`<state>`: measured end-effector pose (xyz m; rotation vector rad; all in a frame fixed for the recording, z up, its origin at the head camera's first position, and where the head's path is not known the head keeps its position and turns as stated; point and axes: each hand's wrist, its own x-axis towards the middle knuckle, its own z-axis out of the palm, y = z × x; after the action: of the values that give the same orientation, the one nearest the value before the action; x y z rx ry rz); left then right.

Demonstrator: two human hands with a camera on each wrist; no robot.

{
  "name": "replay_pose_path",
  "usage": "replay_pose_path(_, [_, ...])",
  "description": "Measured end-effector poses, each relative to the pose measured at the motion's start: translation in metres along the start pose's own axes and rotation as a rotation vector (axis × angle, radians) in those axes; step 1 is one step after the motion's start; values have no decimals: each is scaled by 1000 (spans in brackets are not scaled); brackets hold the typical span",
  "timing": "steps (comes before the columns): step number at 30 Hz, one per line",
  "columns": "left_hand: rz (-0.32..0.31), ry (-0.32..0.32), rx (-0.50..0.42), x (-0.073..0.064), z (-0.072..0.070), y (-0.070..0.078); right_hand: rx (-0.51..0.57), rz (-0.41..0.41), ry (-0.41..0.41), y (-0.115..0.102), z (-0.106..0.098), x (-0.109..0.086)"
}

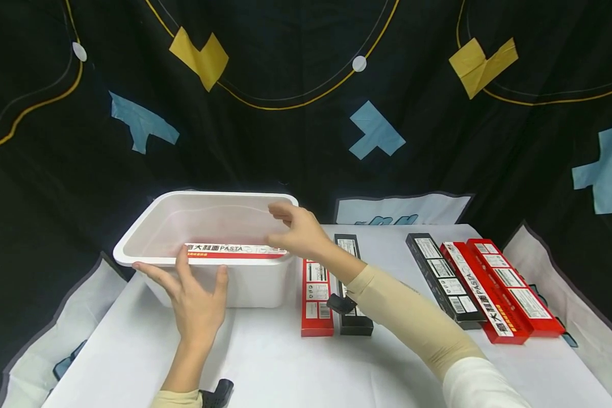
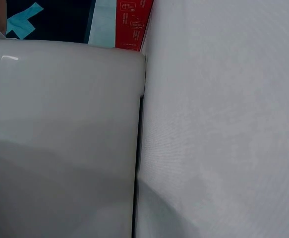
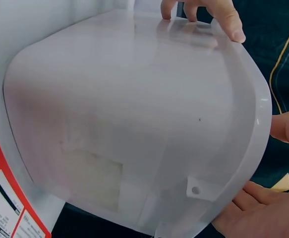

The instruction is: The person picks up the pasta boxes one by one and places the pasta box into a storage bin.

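We've got the red-and-white pasta box (image 1: 234, 250) inside the white bin (image 1: 250, 290), along its near rim; the bin wall hides its lower part. Left grip (image 1: 199, 305): fingers spread on near wall and rim, nothing clasped. Right grip (image 1: 301, 232): thumb and fingers well apart at the bin's right end, nothing held. Right of it on the desk (image 1: 387, 377): red carton (image 1: 317, 326), then black carton (image 1: 356, 324), partly behind our beige right sleeve (image 1: 413, 317). Three more cartons (image 1: 479, 292) farther right, side by side. Bin's smooth, glossy, round-cornered; cartons long, slim.
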<state>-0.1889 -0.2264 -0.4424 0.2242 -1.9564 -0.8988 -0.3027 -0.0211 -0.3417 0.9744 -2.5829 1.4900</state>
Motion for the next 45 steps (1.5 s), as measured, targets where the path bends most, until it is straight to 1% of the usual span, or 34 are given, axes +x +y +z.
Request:
replay_pose_path(5, [-9, -2, 1, -2, 0, -1, -2, -14, 33, 3, -5, -14])
replay_pose_path(10, [10, 12, 4, -2, 2, -1, -6, -14, 89, 6, -10, -30])
replay_pose_path(17, [25, 19, -1, -1, 2, 0, -21, 7, 210, 16, -23, -54])
replay_pose_path(23, [23, 16, -2, 0, 3, 0, -28, 1, 276, 28, -39, -75])
replay_pose_path(28, [15, 13, 5, 0, 2, 0, -35, -29, 387, 42, -45, -96])
replay_pose_path(31, [25, 20, 1, 0, 1, -1, -84, -18, 440, 49, -47, -107])
replay_pose_path(34, [27, 19, -1, 1, 1, -1, -141, 13, 466, 55, -49, -116])
replay_pose_path(36, [23, 15, 0, 1, 1, 0, -175, 50, 466, 60, -51, -122])
replay_pose_path(40, [5, 8, 7, 0, 1, -1, -209, 136, 440, 69, -52, -134])
replay_pose_path(45, [7, 6, 3, 0, 0, -1, -228, 244, 392, 78, -51, -146])
